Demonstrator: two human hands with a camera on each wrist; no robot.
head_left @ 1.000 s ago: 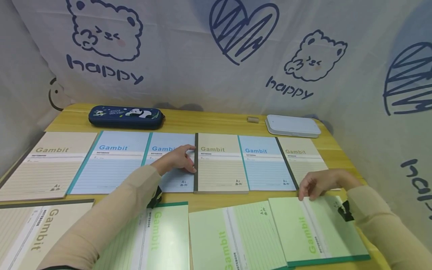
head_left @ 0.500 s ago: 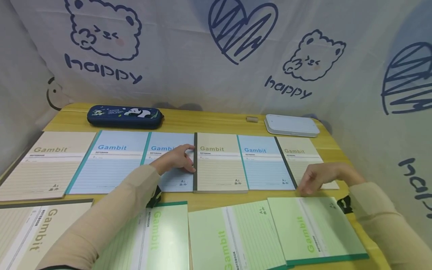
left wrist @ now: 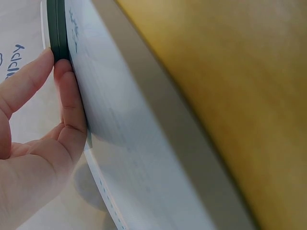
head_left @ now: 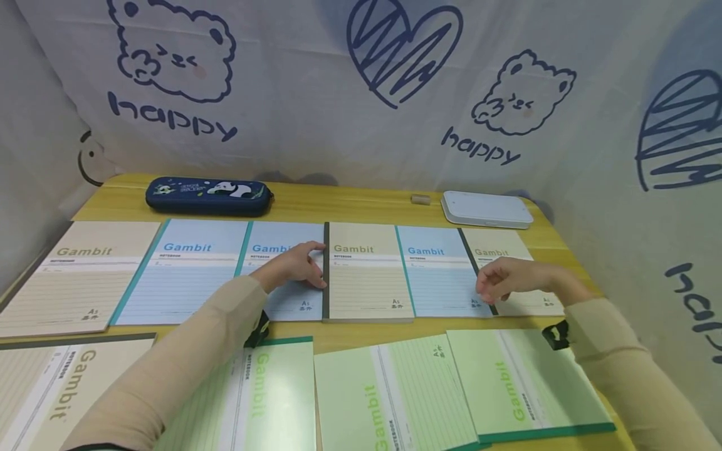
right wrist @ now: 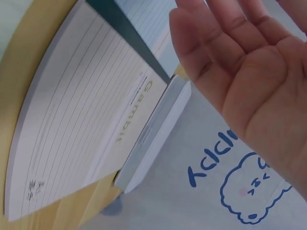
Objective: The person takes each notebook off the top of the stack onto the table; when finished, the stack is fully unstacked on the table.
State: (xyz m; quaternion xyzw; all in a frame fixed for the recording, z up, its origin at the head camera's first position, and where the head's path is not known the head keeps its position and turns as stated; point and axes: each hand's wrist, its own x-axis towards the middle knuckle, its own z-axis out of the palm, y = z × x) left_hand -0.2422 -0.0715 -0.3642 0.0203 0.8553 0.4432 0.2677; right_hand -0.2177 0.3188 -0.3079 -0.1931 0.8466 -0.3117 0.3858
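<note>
In the head view my left hand (head_left: pixel 294 264) lies over a blue notebook (head_left: pixel 287 307), thumb and fingertip touching the dark spine of the beige notebook (head_left: pixel 366 282) beside it. The left wrist view shows this hand's fingertips (left wrist: pixel 62 67) against that spine. My right hand (head_left: pixel 516 279) hovers over the seam between another blue notebook (head_left: pixel 442 297) and the rightmost beige notebook (head_left: pixel 533 305), holding nothing, fingers loosely bent. From the right wrist, its palm appears above the lined beige cover.
Left in the back row are a blue notebook (head_left: pixel 180 282) and a beige one (head_left: pixel 73 294). Green notebooks (head_left: pixel 530 382) and a beige one (head_left: pixel 28 388) lie in front. Behind stand a panda pencil case (head_left: pixel 209 203), a small brown piece (head_left: pixel 420 200) and a white case (head_left: pixel 486 208).
My right hand has lifted from the far edge of the right green notebook and moved away and left, over the back row. My left hand has stayed in place.
</note>
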